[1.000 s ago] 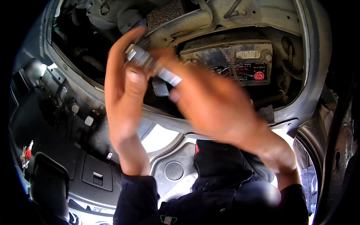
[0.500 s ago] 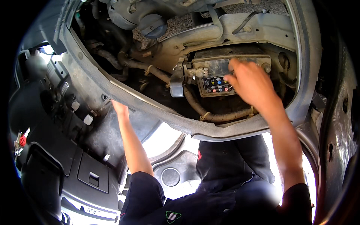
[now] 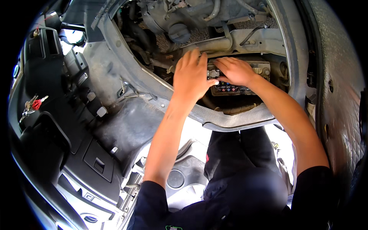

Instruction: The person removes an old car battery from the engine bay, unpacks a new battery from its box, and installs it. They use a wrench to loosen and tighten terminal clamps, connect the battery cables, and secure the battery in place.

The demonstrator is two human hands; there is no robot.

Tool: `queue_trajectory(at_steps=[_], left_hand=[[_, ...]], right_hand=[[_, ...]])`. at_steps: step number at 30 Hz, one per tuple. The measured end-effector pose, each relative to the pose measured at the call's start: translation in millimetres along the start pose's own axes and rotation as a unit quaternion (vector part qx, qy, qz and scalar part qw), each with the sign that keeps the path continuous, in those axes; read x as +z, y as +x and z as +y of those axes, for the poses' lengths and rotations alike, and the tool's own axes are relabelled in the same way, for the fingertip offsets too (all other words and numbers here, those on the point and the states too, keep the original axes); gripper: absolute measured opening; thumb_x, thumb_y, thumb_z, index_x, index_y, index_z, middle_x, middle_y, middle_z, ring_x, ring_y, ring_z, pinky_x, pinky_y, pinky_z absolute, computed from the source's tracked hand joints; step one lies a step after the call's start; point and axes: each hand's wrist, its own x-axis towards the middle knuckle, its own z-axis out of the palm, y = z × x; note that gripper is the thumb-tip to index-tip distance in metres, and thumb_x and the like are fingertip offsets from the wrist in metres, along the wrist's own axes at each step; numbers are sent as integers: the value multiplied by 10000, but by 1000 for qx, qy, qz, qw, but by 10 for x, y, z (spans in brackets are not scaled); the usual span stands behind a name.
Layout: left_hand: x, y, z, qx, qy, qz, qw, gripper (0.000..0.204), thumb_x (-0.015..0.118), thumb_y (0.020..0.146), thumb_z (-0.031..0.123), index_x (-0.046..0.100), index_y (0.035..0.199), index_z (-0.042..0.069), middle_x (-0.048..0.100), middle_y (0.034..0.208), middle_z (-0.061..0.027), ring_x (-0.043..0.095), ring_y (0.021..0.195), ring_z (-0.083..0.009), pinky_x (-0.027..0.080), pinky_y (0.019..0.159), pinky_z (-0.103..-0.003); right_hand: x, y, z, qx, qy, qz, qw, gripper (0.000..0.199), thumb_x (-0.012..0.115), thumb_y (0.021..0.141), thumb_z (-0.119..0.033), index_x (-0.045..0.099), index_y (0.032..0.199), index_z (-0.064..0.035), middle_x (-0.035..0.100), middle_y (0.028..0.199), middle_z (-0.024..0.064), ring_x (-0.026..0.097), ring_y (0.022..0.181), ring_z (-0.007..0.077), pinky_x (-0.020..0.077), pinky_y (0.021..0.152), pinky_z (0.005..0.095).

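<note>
A dusty car battery [image 3: 262,78] with a dark label sits in the open bay. At its left end is a metal battery terminal clamp [image 3: 213,74], visible between my hands. My left hand [image 3: 190,76] curves around the clamp's left side, thumb bent in below; what its fingers hold is hidden. My right hand [image 3: 237,71] reaches over the battery top from the right, with fingers curled at the clamp and thumb beneath. The hands nearly meet there. The grey plastic piece beside the clamp is now hidden behind my left hand.
A grey padded rim [image 3: 245,122] surrounds the bay. Thin metal tools [image 3: 132,89] lie on the ledge to the left. A wrapped cable [image 3: 239,110] runs below the battery, and a round dark cap [image 3: 179,33] is farther back. Keys with a red tag [image 3: 36,104] hang at far left.
My left hand has come from the left ledge up to the clamp. The right hand has shifted left along the battery to it. The view has shifted, and tools now show on the ledge.
</note>
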Motion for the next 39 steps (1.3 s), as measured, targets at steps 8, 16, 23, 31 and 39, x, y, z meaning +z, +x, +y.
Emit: queue_trajectory(at_steps=[8,16,23,31,39], left_hand=[[213,913,-122,-140,-105,-586,791,855,804,703,460,486,1346,-6,650,1164,-170,694,901,-334,597,774,-451],[583,760,-451,-416,-316,-468,713,786,283,960,678,394,1461,83,487,1427,-202,546,1229,-396,463,1001,-519],[1242,912,-461,-148,-34,-464,873,385,513,836,141,660,1182,58,595,1278,-212,600,1135,-397,511,910,-441],[1566,767,-711,78,57,-410,907,241,569,712,59,737,874,-2,699,987,-210,669,960,-379,537,842,-435],[1423,681,-588,8,35,-406,913,285,541,779,74,739,974,15,671,1122,-216,643,1054,-370,526,894,-425]], right_hand=[[147,2,20,-44,-18,80,996,506,689,814,-422,600,1089,-6,649,1042,121,652,971,292,519,864,370],[96,6,-18,-9,24,19,999,547,714,807,-392,573,1146,13,642,1116,149,637,1028,314,523,880,373],[89,20,19,-49,2,68,996,491,694,817,-404,585,1066,4,636,1040,132,637,990,305,513,872,375],[95,9,1,-48,4,74,996,493,688,813,-423,584,1046,-1,632,1038,120,644,965,297,507,873,373],[132,11,25,-33,21,28,999,546,742,756,-372,590,1118,8,651,1106,143,645,1008,312,515,892,371]])
